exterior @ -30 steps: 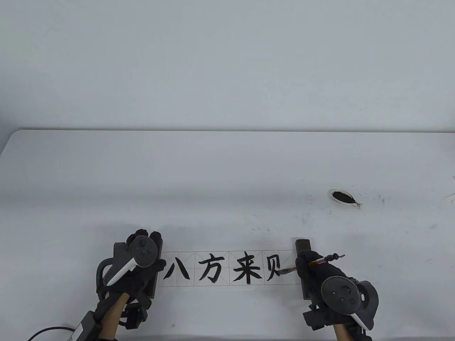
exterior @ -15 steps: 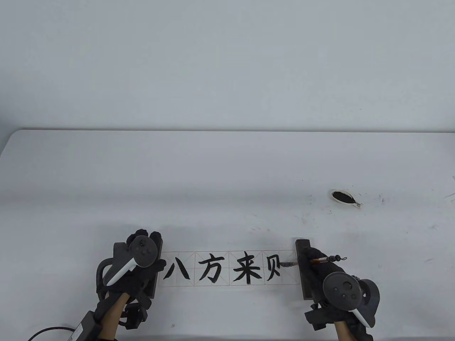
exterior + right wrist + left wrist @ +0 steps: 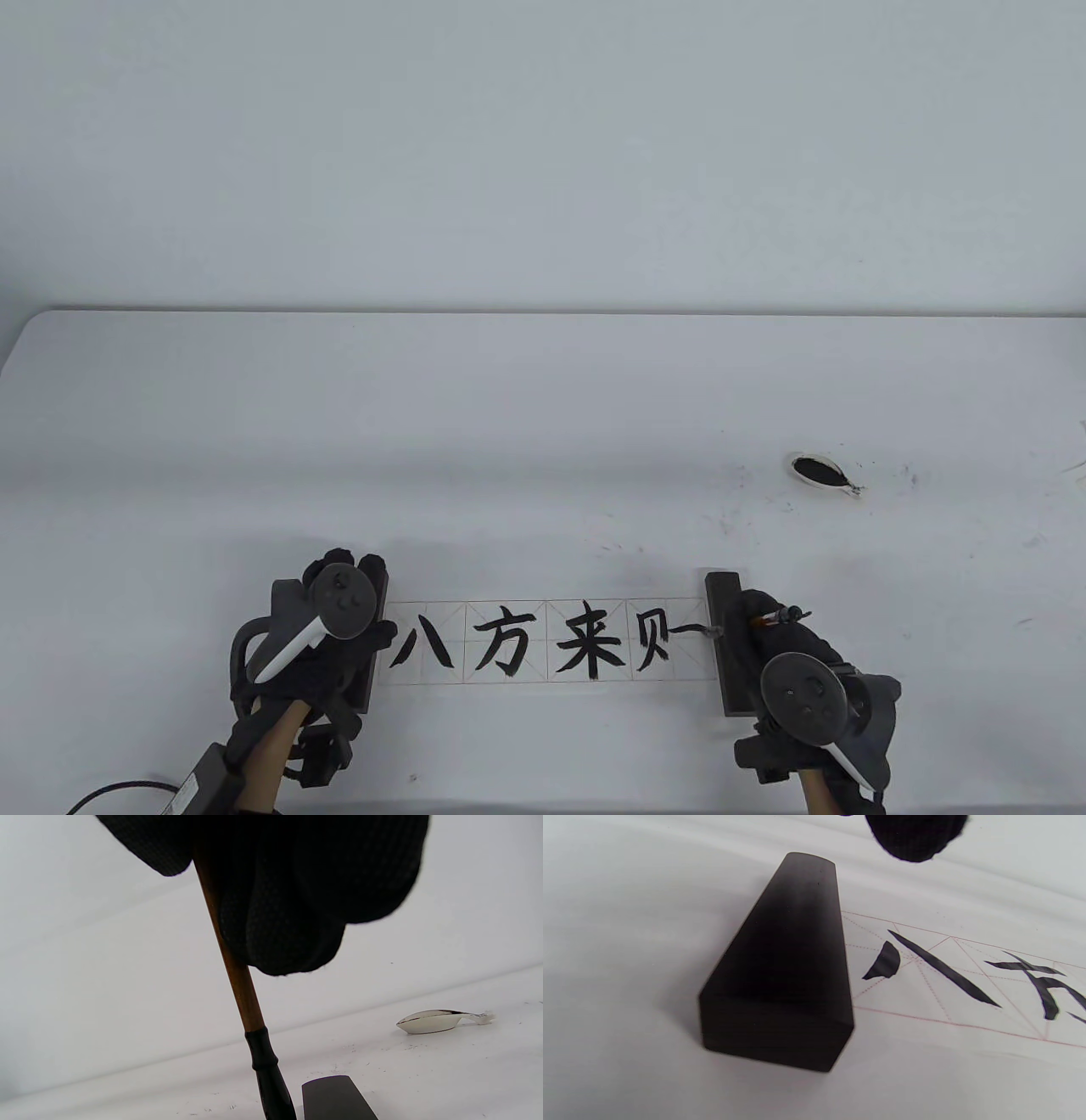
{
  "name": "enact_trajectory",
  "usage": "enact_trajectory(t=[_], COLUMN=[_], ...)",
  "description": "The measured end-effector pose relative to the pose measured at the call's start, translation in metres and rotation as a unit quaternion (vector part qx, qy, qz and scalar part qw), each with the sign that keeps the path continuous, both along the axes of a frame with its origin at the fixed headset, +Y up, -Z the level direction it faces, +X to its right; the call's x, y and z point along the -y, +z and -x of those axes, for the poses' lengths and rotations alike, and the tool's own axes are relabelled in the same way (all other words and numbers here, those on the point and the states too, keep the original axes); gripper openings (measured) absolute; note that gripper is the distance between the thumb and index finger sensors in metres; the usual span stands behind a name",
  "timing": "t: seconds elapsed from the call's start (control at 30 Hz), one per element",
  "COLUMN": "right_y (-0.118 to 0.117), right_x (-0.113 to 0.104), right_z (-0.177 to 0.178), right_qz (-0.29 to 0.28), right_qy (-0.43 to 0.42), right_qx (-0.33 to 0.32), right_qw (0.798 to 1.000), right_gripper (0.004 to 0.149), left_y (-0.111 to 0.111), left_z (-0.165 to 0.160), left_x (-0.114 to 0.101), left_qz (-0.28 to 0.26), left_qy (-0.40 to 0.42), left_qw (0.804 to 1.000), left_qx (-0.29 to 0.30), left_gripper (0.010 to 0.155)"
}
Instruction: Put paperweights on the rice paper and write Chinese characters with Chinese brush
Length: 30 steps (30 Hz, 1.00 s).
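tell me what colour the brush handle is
Reddish-brown wood, with a black ferrule at the bottom; the brush handle shows best in the right wrist view.

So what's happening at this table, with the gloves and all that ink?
Someone in sensor gloves is doing brush calligraphy. The right hand holds a Chinese brush, its tip on the right end of a gridded strip of rice paper, partway through the fourth character. The left hand rests on the dark paperweight at the strip's left end; a second paperweight pins the right end. A small ink dish sits farther back to the right.
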State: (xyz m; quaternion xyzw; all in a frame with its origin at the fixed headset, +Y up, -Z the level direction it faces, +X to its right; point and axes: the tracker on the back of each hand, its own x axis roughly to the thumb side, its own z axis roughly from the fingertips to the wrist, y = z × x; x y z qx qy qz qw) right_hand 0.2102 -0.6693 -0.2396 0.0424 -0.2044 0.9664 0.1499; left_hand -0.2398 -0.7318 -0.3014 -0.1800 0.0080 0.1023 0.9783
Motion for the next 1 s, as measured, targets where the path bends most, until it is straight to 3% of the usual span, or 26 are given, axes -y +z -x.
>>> enact_trajectory(t=[0.2,1.0], right_y=[0.0008,-0.0019], right_x=[0.0001,0.0037], right_z=[-0.0011,0.0023], right_qz=[-0.026,0.005], right_qy=[-0.048,-0.025], right_qx=[-0.013,-0.013], right_qw=[0.998,1.000], right_gripper=[0.042,0.041], left_y=[-0.0001,-0.0006], left_z=[0.0000,-0.0004], left_x=[0.0002,0.0013], left_qz=[0.000,0.002], left_qy=[0.001,-0.001], left_qw=[1.000,1.000], left_qx=[0.000,0.002], left_gripper=[0.082,0.082])
